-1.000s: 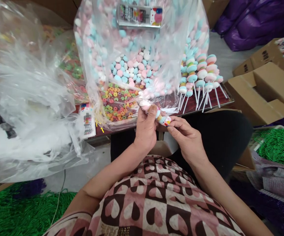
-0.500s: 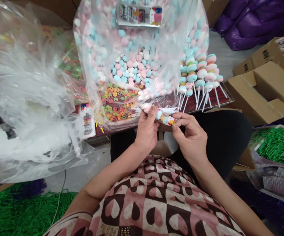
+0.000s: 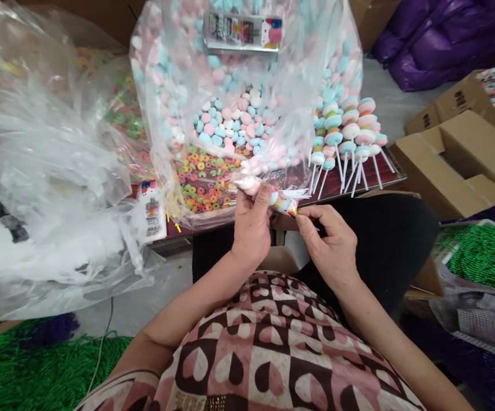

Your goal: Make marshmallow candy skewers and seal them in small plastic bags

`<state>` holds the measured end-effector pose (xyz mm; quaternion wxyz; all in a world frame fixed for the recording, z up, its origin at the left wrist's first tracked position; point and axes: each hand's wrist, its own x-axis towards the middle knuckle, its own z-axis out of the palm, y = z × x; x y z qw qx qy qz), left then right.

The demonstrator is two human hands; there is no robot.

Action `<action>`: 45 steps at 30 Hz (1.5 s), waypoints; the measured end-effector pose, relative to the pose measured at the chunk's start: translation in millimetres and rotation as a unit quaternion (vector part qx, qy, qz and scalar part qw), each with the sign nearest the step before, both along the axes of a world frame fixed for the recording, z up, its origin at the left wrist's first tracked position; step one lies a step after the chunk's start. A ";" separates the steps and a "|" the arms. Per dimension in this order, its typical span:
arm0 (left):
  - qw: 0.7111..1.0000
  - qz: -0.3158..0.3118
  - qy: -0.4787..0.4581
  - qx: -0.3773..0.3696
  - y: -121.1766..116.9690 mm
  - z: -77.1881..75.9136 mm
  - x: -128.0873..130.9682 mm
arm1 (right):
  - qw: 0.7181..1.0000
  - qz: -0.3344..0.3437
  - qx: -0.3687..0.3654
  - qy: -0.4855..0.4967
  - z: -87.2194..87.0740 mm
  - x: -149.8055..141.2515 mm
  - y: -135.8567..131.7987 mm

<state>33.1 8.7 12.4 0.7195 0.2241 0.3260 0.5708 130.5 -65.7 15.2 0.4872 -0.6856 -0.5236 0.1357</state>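
Left hand (image 3: 251, 231) grips the candy (image 3: 279, 201) at the near edge of the bench (image 3: 335, 185), long axis slanting down-right, end pinched by right hand (image 3: 335, 240); open room over right thigh (image 3: 393, 240).

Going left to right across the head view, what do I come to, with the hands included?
Printed packaging, small yellow pieces, left hand holding wrapped candies, right hand, open cardboard box.

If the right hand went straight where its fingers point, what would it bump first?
Probably the wrapped candy, whose end the right hand already pinches. The left hand seems next along that line, though depth is hard to judge.
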 end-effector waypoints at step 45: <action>0.991 -0.050 0.065 0.111 -9.9 -13.2 -0.7 | 0.839 0.014 -0.107 0.533 -10.3 3.6 8.6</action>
